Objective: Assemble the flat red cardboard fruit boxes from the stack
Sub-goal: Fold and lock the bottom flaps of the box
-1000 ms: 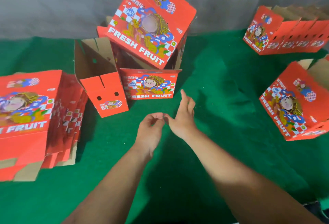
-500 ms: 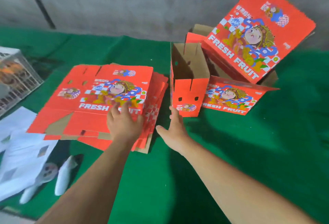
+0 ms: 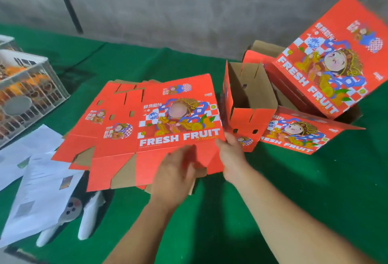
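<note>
Lifting the top flat box (image 3: 159, 125) off the stack (image 3: 147, 184) is the step in hand, judged from the grip: the sheet sits on the green table cover (image 3: 315, 190) directly ahead of me, its near edge raised clear of the flats beneath so it can be opened into shape. Largest first: one table cover carries everything. One assembled box (image 3: 333, 58) lies tilted on a second, open box (image 3: 294, 133) at the right, parked away from the work zone. One flat box is in my grasp; the remaining flats below show only as edges, so their number cannot be counted. One white wire crate (image 3: 31, 93) stands at the left. Two paper sheets (image 3: 42, 196) are plainly distinguishable near it. My left hand (image 3: 175, 176) pinches the near flap, motion-blurred; my right hand (image 3: 231, 154) curls its fingers round the right corner.
</note>
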